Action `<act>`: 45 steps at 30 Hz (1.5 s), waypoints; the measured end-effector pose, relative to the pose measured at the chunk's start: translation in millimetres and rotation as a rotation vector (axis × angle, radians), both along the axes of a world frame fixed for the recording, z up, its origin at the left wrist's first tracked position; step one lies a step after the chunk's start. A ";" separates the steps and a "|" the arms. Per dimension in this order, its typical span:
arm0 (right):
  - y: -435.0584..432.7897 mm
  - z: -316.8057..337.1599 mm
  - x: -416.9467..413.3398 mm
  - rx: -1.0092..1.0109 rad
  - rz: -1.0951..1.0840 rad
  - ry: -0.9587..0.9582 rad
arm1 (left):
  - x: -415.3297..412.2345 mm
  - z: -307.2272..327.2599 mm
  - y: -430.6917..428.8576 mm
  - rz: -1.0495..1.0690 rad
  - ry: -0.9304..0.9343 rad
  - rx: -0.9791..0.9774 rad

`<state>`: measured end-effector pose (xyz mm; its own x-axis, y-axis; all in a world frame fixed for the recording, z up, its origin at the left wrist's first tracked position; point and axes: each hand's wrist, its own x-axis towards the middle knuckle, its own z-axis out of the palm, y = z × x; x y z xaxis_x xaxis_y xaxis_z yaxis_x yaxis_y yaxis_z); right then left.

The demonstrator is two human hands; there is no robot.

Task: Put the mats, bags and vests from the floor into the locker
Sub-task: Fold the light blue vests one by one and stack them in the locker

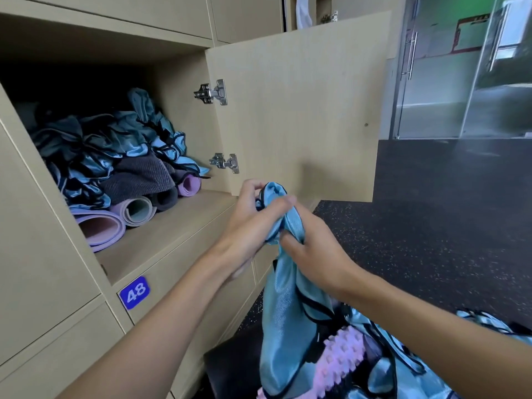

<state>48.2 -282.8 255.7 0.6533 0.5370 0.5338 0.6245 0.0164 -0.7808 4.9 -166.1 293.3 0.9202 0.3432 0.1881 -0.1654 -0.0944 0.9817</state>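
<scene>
Dark floor [431, 240] meets the open locker [172, 234]. Left hand [250, 226] and right hand [313, 254] pinch a blue vest [288, 312] just outside it — the hanging tail could catch on the floor pile [397, 381] and slip free.

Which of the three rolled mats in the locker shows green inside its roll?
The middle mat: its roll end is beige with a greenish inner face. The left mat and the right mat show only purple and pink.

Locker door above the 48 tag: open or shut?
Open. The door stands swung out on its hinges, and rolled mats and blue vests show inside.
</scene>
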 end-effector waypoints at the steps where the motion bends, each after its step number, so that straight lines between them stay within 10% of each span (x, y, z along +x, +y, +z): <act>1: 0.2 2.1 -0.5 -0.001 0.024 0.006 | 0.9 -2.6 -3.9 0.041 -0.052 0.030; 6: -1.2 -4.1 -6.1 -0.087 0.065 0.204 | 9.9 -2.3 1.3 0.346 -0.316 0.018; 11: -13.4 -3.0 -1.3 -0.318 0.136 0.315 | 3.1 8.9 28.4 0.544 -0.503 0.427; 16: -12.7 -4.0 5.5 -0.097 -0.043 0.146 | -5.6 2.0 31.2 0.204 -0.401 0.842; 23: -13.8 10.4 -0.1 0.009 -0.151 0.120 | -14.3 -1.3 8.9 -0.168 -0.133 0.559; 35: -15.0 -5.9 -11.5 -0.050 0.184 0.221 | -9.9 7.3 16.0 0.149 -0.403 0.401; 45: -6.0 7.5 -12.9 0.198 -0.173 0.168 | -15.1 -4.5 32.1 0.260 -0.337 0.732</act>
